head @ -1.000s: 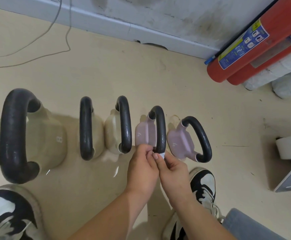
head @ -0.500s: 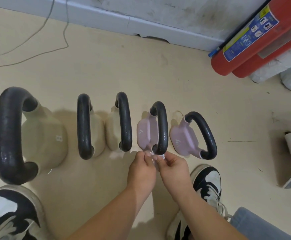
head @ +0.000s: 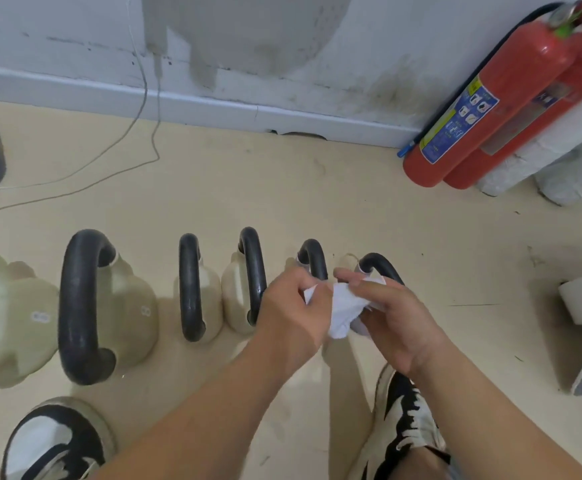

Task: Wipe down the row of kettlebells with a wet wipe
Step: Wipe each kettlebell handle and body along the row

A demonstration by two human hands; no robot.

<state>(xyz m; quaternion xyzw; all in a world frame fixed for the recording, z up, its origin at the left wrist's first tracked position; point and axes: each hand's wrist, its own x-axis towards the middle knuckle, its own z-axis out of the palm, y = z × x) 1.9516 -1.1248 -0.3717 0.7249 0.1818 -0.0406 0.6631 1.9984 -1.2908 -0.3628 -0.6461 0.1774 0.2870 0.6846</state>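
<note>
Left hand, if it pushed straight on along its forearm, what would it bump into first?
Probably the black kettlebell handle just beyond the left hand and wipe; depth is unclear.

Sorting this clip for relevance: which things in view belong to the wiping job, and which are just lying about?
Job: wet wipe, held between left hand and right hand; kettlebells in a row on the floor.
Lying about: fire extinguishers against the wall; cables.

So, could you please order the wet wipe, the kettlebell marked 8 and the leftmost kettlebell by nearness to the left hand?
1. Wet wipe: pinched by the left hand.
2. Kettlebell marked 8: left along the row.
3. Leftmost kettlebell: at the frame edge.
</note>
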